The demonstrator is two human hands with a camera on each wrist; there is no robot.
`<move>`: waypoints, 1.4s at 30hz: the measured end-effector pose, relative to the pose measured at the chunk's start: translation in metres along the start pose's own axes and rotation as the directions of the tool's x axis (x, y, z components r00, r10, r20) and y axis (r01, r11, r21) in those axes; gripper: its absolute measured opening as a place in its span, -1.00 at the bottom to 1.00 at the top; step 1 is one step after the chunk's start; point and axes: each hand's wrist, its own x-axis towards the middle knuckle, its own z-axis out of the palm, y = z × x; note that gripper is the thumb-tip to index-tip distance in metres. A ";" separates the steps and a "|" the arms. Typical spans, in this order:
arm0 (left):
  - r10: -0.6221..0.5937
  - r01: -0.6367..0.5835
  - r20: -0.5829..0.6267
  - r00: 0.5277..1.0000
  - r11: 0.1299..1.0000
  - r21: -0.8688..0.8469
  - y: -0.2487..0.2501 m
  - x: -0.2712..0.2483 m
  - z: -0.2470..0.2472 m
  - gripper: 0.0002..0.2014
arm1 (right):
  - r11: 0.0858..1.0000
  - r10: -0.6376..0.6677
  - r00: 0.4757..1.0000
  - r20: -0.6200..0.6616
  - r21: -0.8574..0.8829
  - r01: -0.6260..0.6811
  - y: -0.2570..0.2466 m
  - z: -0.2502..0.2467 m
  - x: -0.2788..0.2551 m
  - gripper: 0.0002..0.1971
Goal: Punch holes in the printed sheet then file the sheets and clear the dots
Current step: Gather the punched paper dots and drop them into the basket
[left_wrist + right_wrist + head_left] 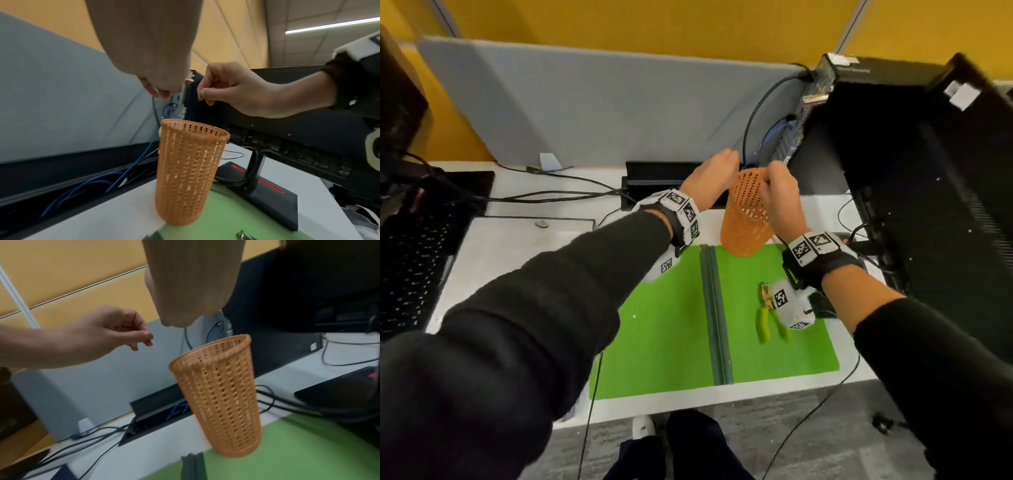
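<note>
Your two hands hover above the mouth of an orange perforated basket (pixel 746 212) standing upright at the far edge of an open green folder (pixel 664 329), its base partly on the folder and partly on the white worktop (pixel 510 246). Your left hand (pixel 714 178) is held just left of the basket's rim, fingers curled loosely inward with thumb and fingertips drawn together; whether anything is pinched between them cannot be told. Your right hand (pixel 780 195) hangs over the right side of the rim, thumb pressed against the forefinger in a fine pinch; what it grips, if anything, is too small to make out. Neither hand touches the basket.

In the left wrist view, the right hand (pixel 230 91) is seen clear above the basket (pixel 187 175), and in the right wrist view the left hand (pixel 115 332) sits up and to the left of the basket (pixel 222 399).

The folder lies spread flat on the worktop, its dark spine (pixel 715 315) running down the middle. On its right leaf rests a plier-style hole punch with yellow-green handles (pixel 770 315), partly hidden by your right wrist camera. One white dot (pixel 633 317) shows on the left leaf. A black monitor (pixel 928 192) stands to the right, a keyboard (pixel 410 260) to the left.
</note>
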 end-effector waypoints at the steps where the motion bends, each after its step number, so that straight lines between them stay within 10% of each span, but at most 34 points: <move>1: 0.018 -0.018 0.025 1.000 1.000 -0.017 0.008 0.006 0.002 -0.81 | 0.999 0.023 0.999 -0.036 0.036 -0.022 0.011 -0.005 0.003 -0.91; 8: 0.084 -0.077 0.075 0.994 0.993 -0.093 0.023 0.024 0.033 -0.98 | 0.988 0.074 0.994 -0.078 0.143 -0.062 0.045 -0.028 0.005 -0.76; 14: 0.088 -0.086 0.010 0.996 0.991 -0.100 0.024 0.030 0.035 -0.69 | 0.984 0.097 0.990 -0.099 0.161 -0.080 0.058 -0.026 0.010 -0.64; 22: 0.112 -0.113 -0.024 0.993 0.993 -0.028 0.017 0.030 0.039 -0.96 | 0.985 0.132 0.990 -0.040 0.118 -0.127 0.061 -0.014 0.015 -0.92; 34: 0.150 -0.115 -0.166 0.975 0.972 0.205 -0.018 0.001 0.026 -0.81 | 0.999 -0.022 0.990 -0.142 -0.048 0.015 0.024 0.004 0.013 -0.87; 37: 0.070 -0.042 -0.164 0.984 0.984 0.172 -0.055 -0.032 0.024 -0.50 | 0.975 -0.203 0.975 -0.090 -0.109 0.193 -0.009 0.026 0.007 -0.82; 42: -0.266 0.271 -0.083 0.960 0.961 0.061 -0.129 -0.109 0.040 -0.57 | 0.958 -0.286 0.930 0.231 0.095 0.271 -0.055 0.100 -0.027 -0.83</move>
